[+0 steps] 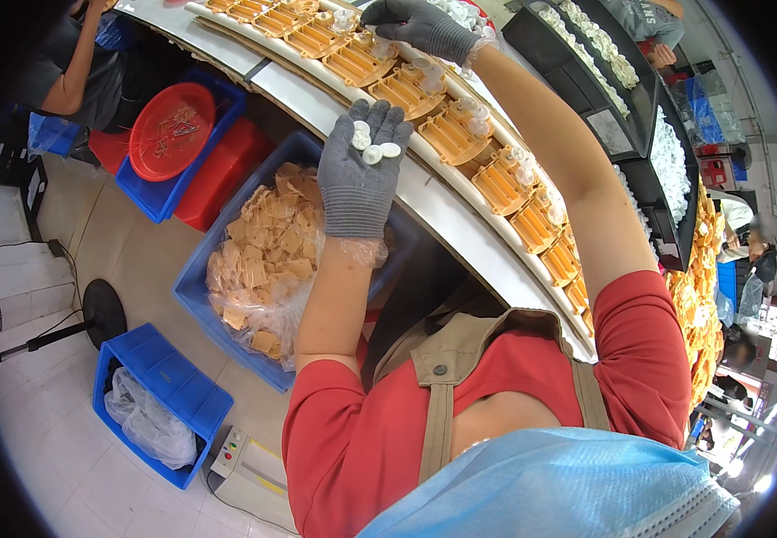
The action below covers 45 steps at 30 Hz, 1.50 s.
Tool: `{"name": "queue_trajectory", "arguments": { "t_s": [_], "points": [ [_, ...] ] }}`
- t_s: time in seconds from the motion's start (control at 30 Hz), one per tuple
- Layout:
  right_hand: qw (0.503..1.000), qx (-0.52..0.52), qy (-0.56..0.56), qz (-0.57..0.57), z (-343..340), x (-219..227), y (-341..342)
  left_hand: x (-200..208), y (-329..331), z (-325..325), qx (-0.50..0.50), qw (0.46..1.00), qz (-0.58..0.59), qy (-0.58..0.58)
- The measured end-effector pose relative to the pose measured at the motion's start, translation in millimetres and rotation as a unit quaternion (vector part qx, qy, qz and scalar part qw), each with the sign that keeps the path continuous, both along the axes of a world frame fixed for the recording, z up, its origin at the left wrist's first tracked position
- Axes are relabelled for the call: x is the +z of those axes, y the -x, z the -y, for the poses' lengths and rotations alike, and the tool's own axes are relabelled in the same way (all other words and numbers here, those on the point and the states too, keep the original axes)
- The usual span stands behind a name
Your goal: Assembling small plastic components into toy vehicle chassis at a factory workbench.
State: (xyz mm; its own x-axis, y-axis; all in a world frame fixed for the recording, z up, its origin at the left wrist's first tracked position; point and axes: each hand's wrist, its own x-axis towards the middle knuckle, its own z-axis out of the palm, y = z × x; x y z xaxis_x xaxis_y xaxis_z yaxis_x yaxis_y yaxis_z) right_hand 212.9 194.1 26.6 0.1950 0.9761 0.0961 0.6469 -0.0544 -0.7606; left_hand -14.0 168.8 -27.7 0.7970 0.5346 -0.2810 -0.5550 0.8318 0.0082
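From the head view, the likeliest trouble I see is losing the discs (pixel 371 154): four white ones lie loose on my upturned palm with nothing curled over them, so a tilt of the wrist or a knock against the table (pixel 303 94) could send them sliding off. The blue bin (pixel 204 305) sits below my left forearm, and a disc dropping there could vanish among the tan scraps (pixel 267 229). The gloves might dull my feel too, and let two discs come away together. Over the row, a careless sweep of my sleeveless forearm or cuff could tip the clear pieces (pixel 475 115) standing at the far ends of the orange holders (pixel 455 134). As for where things lie, the discs rest near the finger roots of my left hand (pixel 357 161), which is flat, palm up, fingers stretched forward, just on the near side of the holders. My right hand (pixel 417 29) is farther ahead and to the right, apart from the discs, reaching above the row with its fingers bent downward; it is small and close to the edge there, so I cannot tell whether its fingertips pinch anything.
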Motion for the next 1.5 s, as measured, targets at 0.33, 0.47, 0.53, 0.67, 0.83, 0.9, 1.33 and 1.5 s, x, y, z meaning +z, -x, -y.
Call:
{"name": "queue_trajectory", "arguments": {
  "t_s": [0.33,0.47,0.53,0.67,0.83,0.9,1.33,1.5],
  "points": [
    [0.998,-0.006,0.017,0.065,1.0,0.0,1.0,-3.7,0.6,0.2,0.000,1.000,0.004,0.000],
    [0.996,-0.001,0.028,0.088,3.0,7.7,7.2,-1.3,1.9,0.8,0.004,1.000,-0.002,-0.001],
    [0.991,0.012,0.032,0.133,4.1,11.1,8.7,-0.9,0.7,1.1,0.005,1.000,-0.007,-0.002],
    [0.985,-0.019,0.067,0.158,9.2,24.1,21.1,5.1,1.1,1.9,0.004,1.000,0.005,-0.012],
    [0.968,0.023,-0.087,0.233,23.9,10.3,43.2,3.4,1.8,-2.5,0.004,0.998,0.061,-0.020],
    [0.991,0.092,-0.041,0.086,45.3,13.2,64.5,0.9,1.2,-8.8,0.034,0.996,0.078,-0.036],
    [0.959,0.096,-0.066,0.259,60.1,16.5,79.0,7.7,-3.8,-15.5,0.029,0.997,0.062,-0.045],
    [0.917,0.168,-0.092,0.351,57.7,13.2,73.4,5.6,-0.8,-18.8,0.023,0.997,0.075,-0.012]
  ]
}}
